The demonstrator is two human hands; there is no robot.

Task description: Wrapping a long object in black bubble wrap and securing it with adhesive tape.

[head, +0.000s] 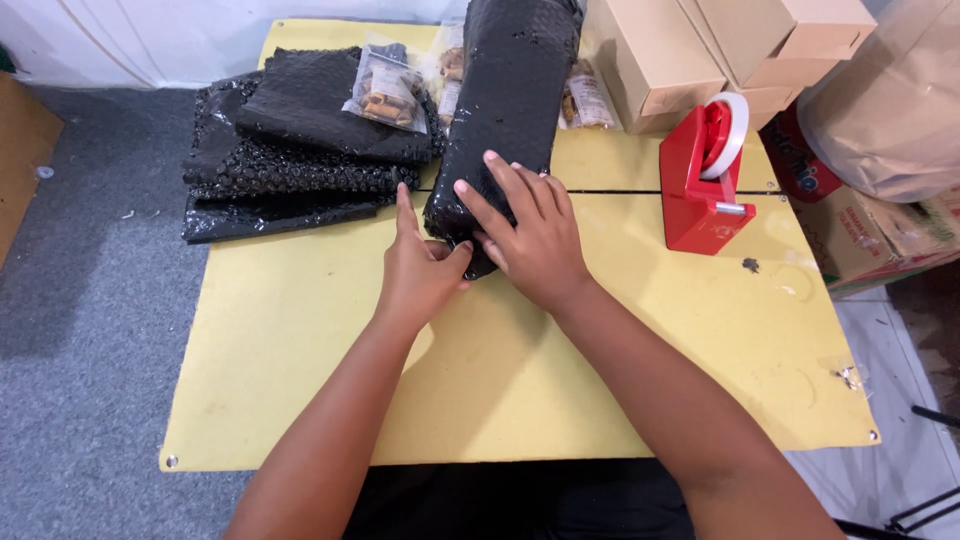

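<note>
A long parcel wrapped in black bubble wrap (510,90) lies lengthwise on the yellow table (300,350), its near end toward me. My right hand (530,235) lies flat over that near end, fingers spread and pressing the wrap down. My left hand (420,270) pinches the wrap at the parcel's near left corner, thumb touching the right hand's fingers. Whatever is inside the wrap is hidden.
A stack of folded black bubble wrap sheets (290,150) lies at the left back, with clear snack bags (385,90) on it. A red tape dispenser (705,180) stands to the right. Cardboard boxes (700,50) and a brown paper bag (890,100) crowd the back right. Grey carpet (90,300) lies left.
</note>
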